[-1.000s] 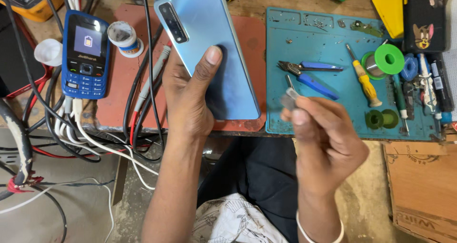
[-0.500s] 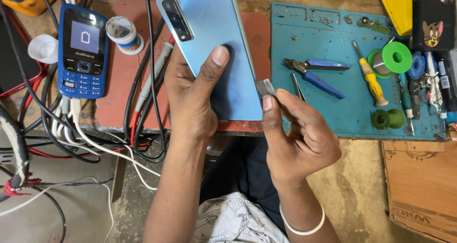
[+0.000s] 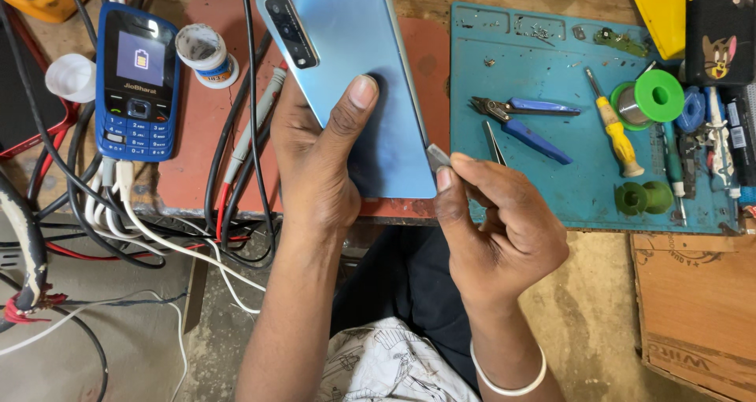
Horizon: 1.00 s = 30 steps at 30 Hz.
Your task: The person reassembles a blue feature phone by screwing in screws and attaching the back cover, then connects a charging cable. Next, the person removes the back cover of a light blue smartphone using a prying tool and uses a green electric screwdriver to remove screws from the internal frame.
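My left hand [image 3: 319, 162] grips a light blue smartphone [image 3: 350, 63] back side up, thumb pressed on its rear cover, camera strip at the top left. My right hand [image 3: 500, 229] pinches a small thin metal pry piece [image 3: 438, 157] between thumb and forefinger. Its tip touches the phone's right edge near the lower corner. Both hands are above the front edge of the red mat [image 3: 197, 134].
A blue keypad phone [image 3: 138, 83] with white cable lies left, beside a small round tin [image 3: 203, 53] and tangled wires [image 3: 118, 229]. The teal mat [image 3: 551, 174] holds blue-handled cutters [image 3: 524, 118], a yellow screwdriver [image 3: 614, 130], green solder spools [image 3: 650, 99]. Cardboard [image 3: 697, 315] sits lower right.
My right hand has carried the metal pry piece leftward from in front of the teal mat to the phone's right edge. The left hand has kept holding the phone.
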{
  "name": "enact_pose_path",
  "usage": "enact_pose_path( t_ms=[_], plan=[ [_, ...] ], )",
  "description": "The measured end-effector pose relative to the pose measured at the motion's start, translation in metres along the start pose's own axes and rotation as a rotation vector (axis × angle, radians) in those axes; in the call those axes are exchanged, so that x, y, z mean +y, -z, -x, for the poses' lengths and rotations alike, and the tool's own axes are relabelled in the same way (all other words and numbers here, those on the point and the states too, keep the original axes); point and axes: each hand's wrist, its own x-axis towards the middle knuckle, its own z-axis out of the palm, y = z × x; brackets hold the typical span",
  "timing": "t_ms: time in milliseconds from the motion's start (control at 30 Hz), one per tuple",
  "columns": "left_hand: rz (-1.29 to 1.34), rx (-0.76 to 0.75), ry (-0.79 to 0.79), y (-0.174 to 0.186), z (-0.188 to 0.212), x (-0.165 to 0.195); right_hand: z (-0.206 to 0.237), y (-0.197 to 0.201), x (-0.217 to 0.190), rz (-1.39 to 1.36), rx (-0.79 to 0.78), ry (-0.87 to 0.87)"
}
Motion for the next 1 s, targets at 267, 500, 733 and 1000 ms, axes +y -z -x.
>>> enact_pose_path(
  t_ms=[267, 500, 733, 1000],
  plan=[
    [-0.004, -0.031, -0.017, 0.001, 0.004, -0.001, 0.0, 0.022, -0.006, 0.094, -0.126, -0.052],
    [-0.026, -0.008, -0.053, -0.002, 0.005, 0.001, -0.003, 0.029, -0.001, 0.109, -0.227, -0.04],
    [0.002, 0.099, -0.12, -0.011, 0.007, -0.006, 0.017, 0.004, 0.006, -0.161, -0.046, -0.166],
    [0.225, 0.259, -0.084, -0.045, 0.02, -0.021, 0.031, -0.01, 0.019, -0.238, 0.189, -0.168]
  ],
)
